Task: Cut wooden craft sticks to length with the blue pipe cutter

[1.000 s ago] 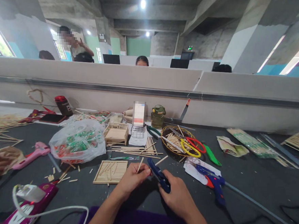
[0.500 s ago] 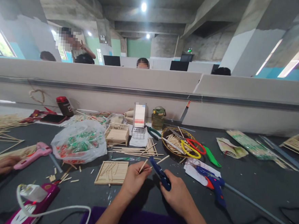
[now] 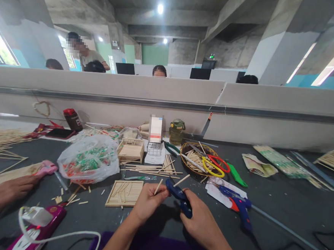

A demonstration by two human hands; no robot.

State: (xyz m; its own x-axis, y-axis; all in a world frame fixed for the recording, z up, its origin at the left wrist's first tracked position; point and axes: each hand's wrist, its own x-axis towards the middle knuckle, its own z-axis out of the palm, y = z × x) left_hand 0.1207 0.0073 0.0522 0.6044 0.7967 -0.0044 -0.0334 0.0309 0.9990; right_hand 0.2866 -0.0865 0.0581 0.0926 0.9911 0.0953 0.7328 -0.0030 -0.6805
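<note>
Our left hand (image 3: 151, 201) pinches a thin wooden stick (image 3: 158, 186), fingertips closed; our right hand (image 3: 199, 215) curls its fingers round a curved blue cutter (image 3: 176, 191).

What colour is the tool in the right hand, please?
The tool is dark blue, as the head view shows.

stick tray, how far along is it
Probably partway. The stick tray already has its slatted floor and rim. In hand: the left hand holds a short stick, the right hand the blue cutters. Seemingly left: the short pieces loose on the tray; whether the sticks in the basket are needed, I can't tell.
</note>
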